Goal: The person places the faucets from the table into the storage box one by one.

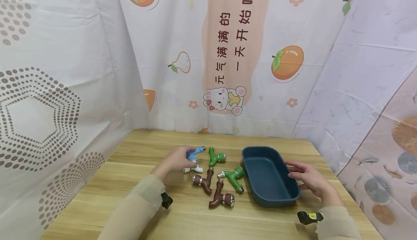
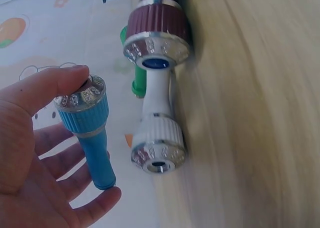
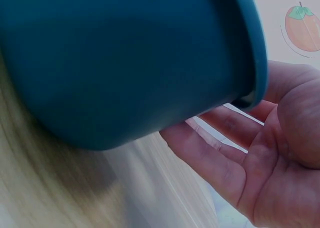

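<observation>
As left hand [image 1: 176, 160] grips blue tap [image 2: 96, 155], right hand [image 1: 309, 177] touching basin [image 1: 268, 178]

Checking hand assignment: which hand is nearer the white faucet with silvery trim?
Left. The left hand is beside the white faucet, holding a silver-trimmed blue faucet; the right hand is farther right, touching the dark teal rectangular basin.

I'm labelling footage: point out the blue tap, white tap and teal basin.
Blue tap [image 2: 89, 118]: left wrist view, ribbed blue collar.
White tap [image 2: 157, 130]: left wrist view, ribbed white collar.
Teal basin [image 1: 268, 178]: head view, inner floor.
</observation>
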`<state>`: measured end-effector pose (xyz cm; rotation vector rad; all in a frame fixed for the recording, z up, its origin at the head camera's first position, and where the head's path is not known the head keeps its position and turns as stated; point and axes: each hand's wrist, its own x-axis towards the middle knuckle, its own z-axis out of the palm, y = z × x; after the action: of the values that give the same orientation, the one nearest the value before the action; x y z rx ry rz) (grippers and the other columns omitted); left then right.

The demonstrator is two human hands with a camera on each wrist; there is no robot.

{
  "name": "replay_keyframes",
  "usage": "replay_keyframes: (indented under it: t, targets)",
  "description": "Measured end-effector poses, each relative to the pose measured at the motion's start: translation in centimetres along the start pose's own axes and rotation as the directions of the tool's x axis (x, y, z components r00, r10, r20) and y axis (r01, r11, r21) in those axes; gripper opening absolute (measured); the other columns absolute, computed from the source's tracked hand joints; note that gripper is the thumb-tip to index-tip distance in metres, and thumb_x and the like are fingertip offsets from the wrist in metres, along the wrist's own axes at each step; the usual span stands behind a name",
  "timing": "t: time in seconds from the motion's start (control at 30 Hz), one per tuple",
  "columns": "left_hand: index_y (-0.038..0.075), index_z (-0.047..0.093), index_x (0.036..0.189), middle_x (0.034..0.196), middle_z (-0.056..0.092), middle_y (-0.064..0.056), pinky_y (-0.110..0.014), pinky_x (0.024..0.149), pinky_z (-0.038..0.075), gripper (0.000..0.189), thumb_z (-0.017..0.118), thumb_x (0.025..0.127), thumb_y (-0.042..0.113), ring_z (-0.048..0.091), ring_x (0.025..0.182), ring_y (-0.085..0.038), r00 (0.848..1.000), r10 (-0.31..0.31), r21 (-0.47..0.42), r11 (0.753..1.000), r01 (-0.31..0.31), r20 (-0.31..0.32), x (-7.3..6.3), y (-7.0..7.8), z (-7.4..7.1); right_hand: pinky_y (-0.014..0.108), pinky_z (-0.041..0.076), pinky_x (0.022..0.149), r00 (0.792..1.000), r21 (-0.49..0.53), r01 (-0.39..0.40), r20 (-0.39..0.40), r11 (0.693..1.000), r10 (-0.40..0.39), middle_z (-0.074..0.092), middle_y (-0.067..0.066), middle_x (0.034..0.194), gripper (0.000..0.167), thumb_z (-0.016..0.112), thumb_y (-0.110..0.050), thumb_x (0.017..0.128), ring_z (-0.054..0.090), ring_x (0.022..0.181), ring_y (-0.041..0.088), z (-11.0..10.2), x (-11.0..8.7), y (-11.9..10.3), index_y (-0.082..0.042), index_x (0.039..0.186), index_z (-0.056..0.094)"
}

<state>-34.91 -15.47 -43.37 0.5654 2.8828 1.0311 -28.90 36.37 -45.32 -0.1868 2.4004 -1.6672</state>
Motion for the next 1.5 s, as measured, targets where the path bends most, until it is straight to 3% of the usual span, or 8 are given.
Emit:
replay_keyframes:
  t: [0.5, 0.9, 1.5]
  targets:
    - [0.008, 0.059, 0.141, 0.112, 0.067, -0.003, -0.036, 0.081, 0.054, 0.069, 0.085, 0.079, 0.025, 0.062, 0.09, -0.016, 0.997, 0.065, -0.025, 0.998, -0.064, 0.04, 1.5, 2.3, 1.2, 0.052, 0.059, 0.079, 1.0, 0.007, 0.002, -0.003, 1.0, -0.002, 0.041, 0.036, 0.148, 0.066, 0.066, -0.012, 0.099, 0.06, 0.117, 0.034, -0.3, 0.1, 0.1, 0.006, 0.154, 0.035]
    - [0.01, 0.058, 0.143, 0.127, 0.065, -0.007, -0.034, 0.085, 0.054, 0.072, 0.084, 0.079, 0.028, 0.061, 0.098, -0.016, 0.993, 0.099, 0.006, 0.995, -0.1, 0.07, 2.8, 4.5, 2.2, 0.051, 0.059, 0.079, 1.0, 0.012, -0.001, -0.004, 1.0, 0.001, 0.04, 0.035, 0.15, 0.063, 0.066, -0.011, 0.099, 0.059, 0.118, 0.034, -0.2, 0.1, -0.1, 0.004, 0.153, 0.037]
    - [0.011, 0.059, 0.142, 0.129, 0.065, -0.006, -0.031, 0.086, 0.053, 0.068, 0.084, 0.081, 0.028, 0.062, 0.104, -0.017, 0.98, 0.166, 0.016, 0.986, -0.169, 0.114, 4.1, 8.7, 4.2, 0.053, 0.059, 0.079, 1.0, 0.006, -0.005, -0.01, 1.0, 0.005, 0.045, 0.035, 0.146, 0.064, 0.067, -0.012, 0.098, 0.059, 0.118, 0.034, -0.1, 0.0, 0.0, 0.004, 0.153, 0.038]
